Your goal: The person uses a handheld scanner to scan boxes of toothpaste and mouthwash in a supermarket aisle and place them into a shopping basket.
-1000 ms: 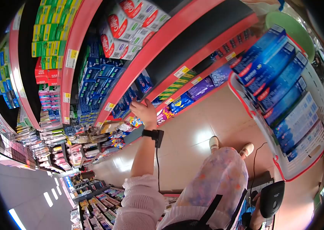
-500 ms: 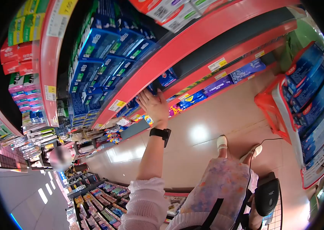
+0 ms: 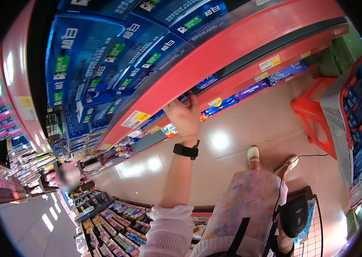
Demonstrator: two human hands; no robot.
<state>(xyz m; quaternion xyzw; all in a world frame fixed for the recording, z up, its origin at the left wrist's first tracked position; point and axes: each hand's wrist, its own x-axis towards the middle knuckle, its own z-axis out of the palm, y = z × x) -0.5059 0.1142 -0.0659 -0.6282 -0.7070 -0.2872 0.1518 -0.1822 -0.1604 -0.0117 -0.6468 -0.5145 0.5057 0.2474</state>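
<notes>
My left hand (image 3: 184, 120), with a black band (image 3: 185, 150) on its wrist, reaches under the red edge of a shelf (image 3: 181, 70). Its thumb stands apart from the fingers, whose tips are hidden in the gap. Small dark blue boxes lie at the fingers; whether one is gripped I cannot make out. At the lower right, my right hand (image 3: 284, 240) is closed around a black handheld scanner (image 3: 294, 217), which covers most of the fingers. Large stacks of blue toothpaste boxes (image 3: 84, 47) fill the shelf above my left hand.
Blue and purple packs (image 3: 253, 88) line the lowest shelf. A red stool (image 3: 313, 111) stands by a grey-white basket (image 3: 339, 107) loaded with blue boxes. A thin cable (image 3: 309, 155) crosses near my feet. A black wire basket (image 3: 313, 227) sits beside the scanner. Another display rack (image 3: 108, 222) is at lower left.
My left hand has gone from lying against the shelf's boxes to having its fingers tucked under the red edge, thumb raised. The view has come closer to the blue stacks. My right hand keeps the scanner.
</notes>
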